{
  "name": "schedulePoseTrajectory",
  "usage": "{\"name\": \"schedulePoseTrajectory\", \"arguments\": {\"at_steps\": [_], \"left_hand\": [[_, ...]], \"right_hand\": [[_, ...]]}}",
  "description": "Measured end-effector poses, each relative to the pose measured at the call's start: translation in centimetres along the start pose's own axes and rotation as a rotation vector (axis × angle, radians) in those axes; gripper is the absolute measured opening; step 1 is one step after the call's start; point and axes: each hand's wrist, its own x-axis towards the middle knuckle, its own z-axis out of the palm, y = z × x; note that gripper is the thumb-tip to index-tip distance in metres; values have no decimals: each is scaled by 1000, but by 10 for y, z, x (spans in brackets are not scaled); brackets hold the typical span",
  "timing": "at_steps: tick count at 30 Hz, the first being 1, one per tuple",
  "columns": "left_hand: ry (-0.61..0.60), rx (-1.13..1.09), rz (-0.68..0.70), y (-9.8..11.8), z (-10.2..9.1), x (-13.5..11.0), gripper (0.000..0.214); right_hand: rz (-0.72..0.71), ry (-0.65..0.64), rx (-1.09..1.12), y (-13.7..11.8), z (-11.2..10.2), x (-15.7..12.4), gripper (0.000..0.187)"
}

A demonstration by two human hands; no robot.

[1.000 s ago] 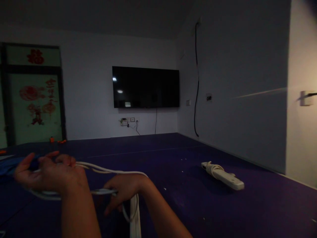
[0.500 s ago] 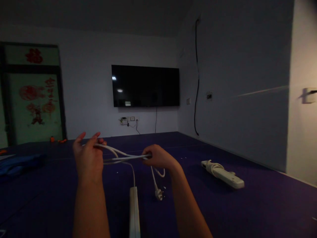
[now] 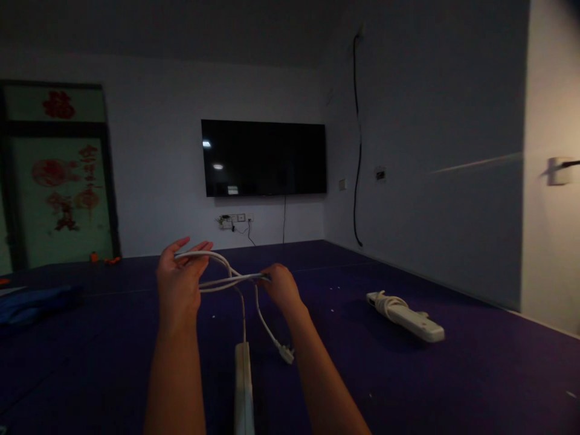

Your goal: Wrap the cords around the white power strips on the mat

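A white power strip lies on the dark purple floor in front of me, and its white cord rises up between my hands. My left hand is raised with its fingers curled around a loop of the cord. My right hand pinches the folded cord strands at their other end. The cord's plug dangles below my right hand, just above the floor.
A second white power strip with its cord wrapped round it lies on the floor to the right. A black TV hangs on the far wall. Blue fabric lies at the left. A wall stands close on the right.
Both hands have risen from low at the left to the centre, and drawn closer together. The cord is now folded into a shorter loop and the plug hangs free.
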Motion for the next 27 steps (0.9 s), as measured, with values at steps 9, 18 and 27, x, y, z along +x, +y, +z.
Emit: {"name": "schedulePoseTrajectory", "arguments": {"at_steps": [9,18,27], "left_hand": [[-125,219,-117,-6,-2,2,30],[-152,107,-187,-3,3,-3,32],[-39,-46,-219,5,2,1,31]], "right_hand": [[94,115,160,17,40,3,25],[15,95,435,29,58,11,33],[-52,-140,572,28,83,2,42]]}}
